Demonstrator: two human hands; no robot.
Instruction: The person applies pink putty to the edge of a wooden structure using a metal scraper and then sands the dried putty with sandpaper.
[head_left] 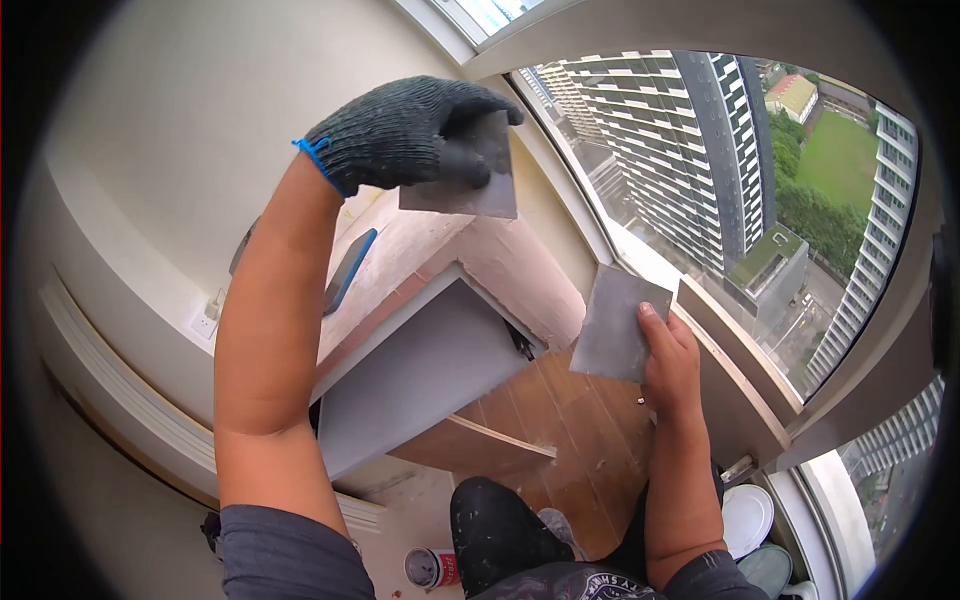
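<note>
My left hand (405,135), in a dark knitted glove with a blue cuff edge, is raised in front of the wall. It grips a thin, flat metal scraper plate (495,195) with squared corners. Lower and to the right, my bare right hand (668,360) pinches a second grey scraper plate (607,325) by its right edge, thumb across its face. The two plates are apart. Beneath the left plate lies a pinkish, plaster-smeared ledge (520,262) that turns a corner by the window. The handles of both plates, if any, do not show.
A blue-edged phone-like object (350,270) lies on the ledge. Below are a grey panel (420,375), a curved wooden board (480,445) and a wood floor (590,430). A can (425,568) stands near my legs, a white round lid (747,520) at right. A large window (720,170) borders the right.
</note>
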